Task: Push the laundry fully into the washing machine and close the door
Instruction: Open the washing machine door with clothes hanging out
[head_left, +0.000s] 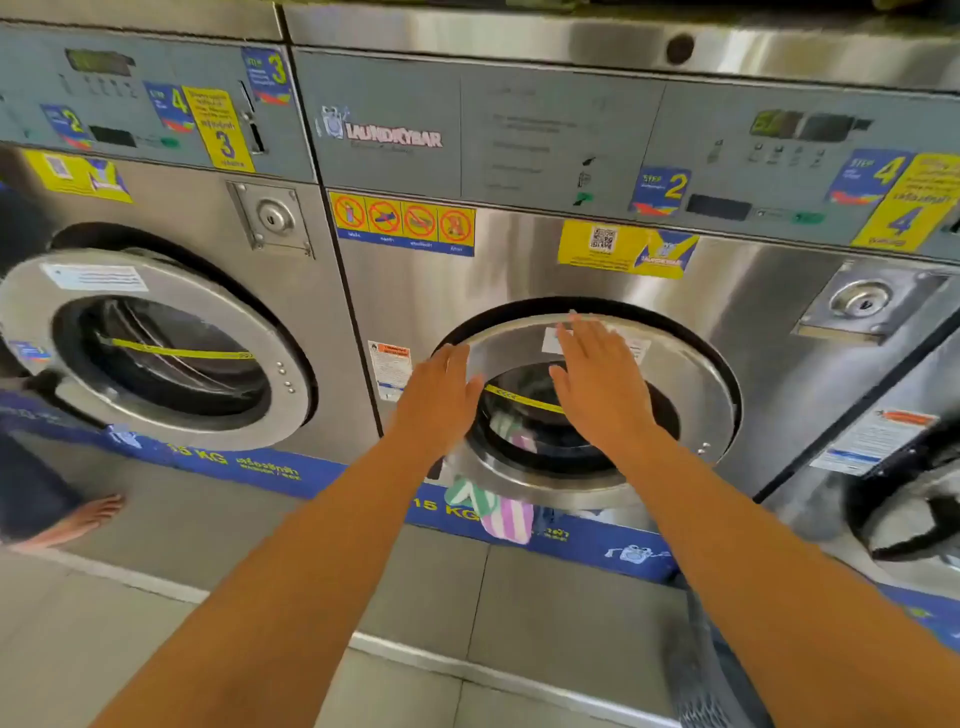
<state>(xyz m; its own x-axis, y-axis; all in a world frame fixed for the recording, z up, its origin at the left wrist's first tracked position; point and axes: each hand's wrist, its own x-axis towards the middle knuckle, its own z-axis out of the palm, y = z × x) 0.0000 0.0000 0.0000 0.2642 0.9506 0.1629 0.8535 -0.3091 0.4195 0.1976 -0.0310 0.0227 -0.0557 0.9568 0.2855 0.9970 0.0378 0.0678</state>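
Observation:
The steel washing machine (519, 280) in the middle has its round door (685, 379) swung almost against the front, with a narrow gap on the left. My left hand (441, 395) lies flat on the door's left rim, fingers apart. My right hand (597, 379) presses flat on the door's glass and upper rim. A green, white and pink striped cloth (493, 506) hangs out under the door's lower left edge. More laundry (519, 431) shows through the glass.
Another washer with a shut door (156, 348) stands at left, and a third machine (904, 499) at right. A person's bare foot (78, 519) is on the tiled floor at far left. A dark basket (706, 670) sits by my right forearm.

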